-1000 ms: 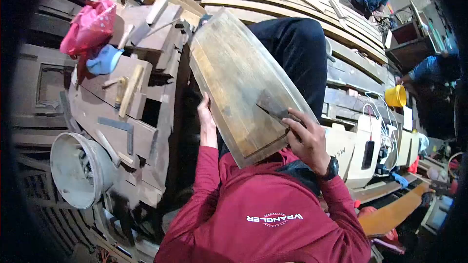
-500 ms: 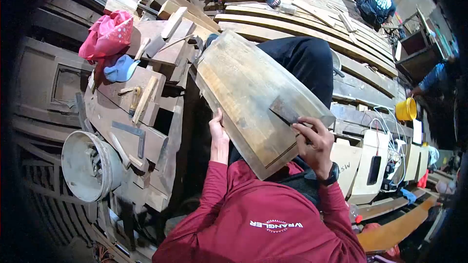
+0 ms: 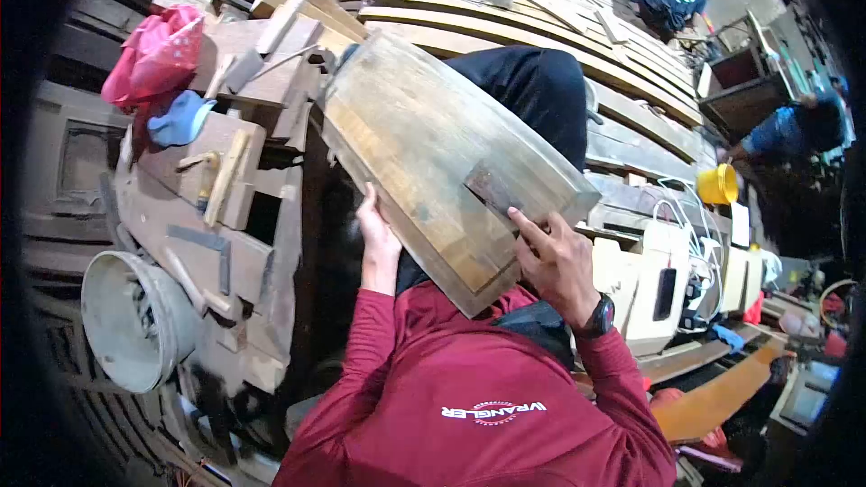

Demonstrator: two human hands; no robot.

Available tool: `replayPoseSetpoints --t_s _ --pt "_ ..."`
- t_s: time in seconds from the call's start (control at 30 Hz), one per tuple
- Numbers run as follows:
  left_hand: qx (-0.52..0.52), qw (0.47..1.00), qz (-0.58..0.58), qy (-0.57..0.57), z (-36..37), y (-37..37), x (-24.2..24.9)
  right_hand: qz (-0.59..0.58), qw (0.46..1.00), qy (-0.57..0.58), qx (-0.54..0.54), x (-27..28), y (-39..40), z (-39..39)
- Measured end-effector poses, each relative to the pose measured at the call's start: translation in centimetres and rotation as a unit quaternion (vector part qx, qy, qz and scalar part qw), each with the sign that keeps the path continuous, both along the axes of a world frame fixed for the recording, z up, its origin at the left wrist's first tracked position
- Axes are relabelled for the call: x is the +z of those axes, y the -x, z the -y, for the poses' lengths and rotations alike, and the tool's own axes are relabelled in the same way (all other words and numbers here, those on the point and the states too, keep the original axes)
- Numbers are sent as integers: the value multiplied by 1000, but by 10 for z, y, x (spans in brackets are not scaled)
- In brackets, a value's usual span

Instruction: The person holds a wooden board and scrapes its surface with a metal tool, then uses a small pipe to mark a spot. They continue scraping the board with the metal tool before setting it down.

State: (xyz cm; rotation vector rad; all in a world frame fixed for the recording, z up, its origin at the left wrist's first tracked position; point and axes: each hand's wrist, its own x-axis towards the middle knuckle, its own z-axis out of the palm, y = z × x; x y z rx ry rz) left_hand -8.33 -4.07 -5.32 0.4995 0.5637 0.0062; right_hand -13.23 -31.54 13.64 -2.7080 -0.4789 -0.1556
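Note:
A wide tapered wooden panel with a bevelled border lies tilted across my lap. My left hand grips its near left edge, thumb along the rim and the other fingers mostly hidden underneath. On the panel's right part rests a flat, dark rectangular scraper blade. My right hand holds the blade's near end, index finger stretched along it and the other fingers bent under the palm. Pale, scuffed patches and bare yellowish wood show on the panel's face.
To the left, a low workbench bears a try square, a wooden-handled tool and a pink bag. A white bucket stands beside it. Planks cover the floor ahead; other people sit farther off.
My view has shifted, so the surroundings sit farther left and higher. The right index finger has straightened along the blade. My left hand keeps its grip on the panel edge.

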Motion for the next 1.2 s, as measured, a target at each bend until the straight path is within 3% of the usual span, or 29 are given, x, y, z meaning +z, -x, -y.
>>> replayPoseSetpoints --t_s 0.2,0.33,0.4,0.57,0.67,0.8,0.93,1.03,1.1,1.2 --pt "7 999 -24 21 8 2 12 37 993 106 -41 51 14 6" --pt "34 999 -34 17 20 12 8 49 992 111 -14 25 -13 -1" --pt "48 996 -42 58 20 11 20 49 991 122 -6 24 -17 -3" --pt "56 996 -48 40 12 12 -4 31 990 137 2 33 -8 -9" --pt "52 995 -49 68 12 10 -6 53 995 82 19 9 -24 -3" --pt "35 997 -49 54 5 17 2 11 997 81 9 33 -2 11" --pt "27 996 -69 43 3 22 0 11 1000 0 4 -5 -19 2" --pt "11 998 -13 65 2 26 9 10 999 40 8 16 -15 -2" --pt "44 997 -54 28 4 24 -1 -1 999 39 -1 20 -11 -2" --pt "36 997 -61 10 6 26 1 -8 1000 -10 -9 -11 -29 -13"
